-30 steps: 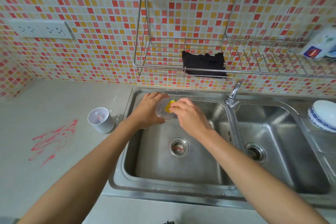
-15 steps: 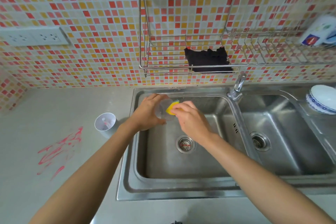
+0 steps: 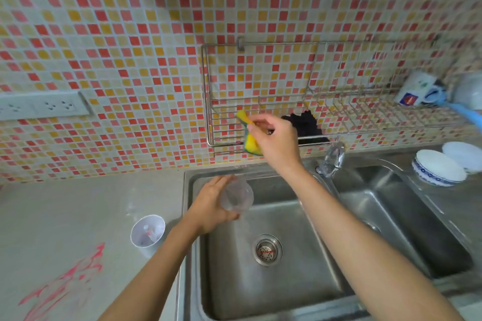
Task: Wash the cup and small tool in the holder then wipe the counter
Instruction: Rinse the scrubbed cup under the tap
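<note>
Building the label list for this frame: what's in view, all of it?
sink: 1, steel, two basins
faucet: 1, chrome, between the basins
counter: 1, pale, left of the sink
wire rack: 1, steel, on the tiled wall
clear cup: 1, transparent, over the left basin
sponge: 1, yellow and green, in front of the wire rack
holder: 1, white, on the counter
small tool: 1, whitish, blurred, inside the holder
smears: several, red, on the counter
cloth: 1, black, in the wire rack
mug: 1, white, in the wire rack
bowls: 2, white, nearer one blue-patterned, right of the sink
socket plate: 1, white, wall
left hand: holds the clear cup
right hand: pinches the sponge
</note>
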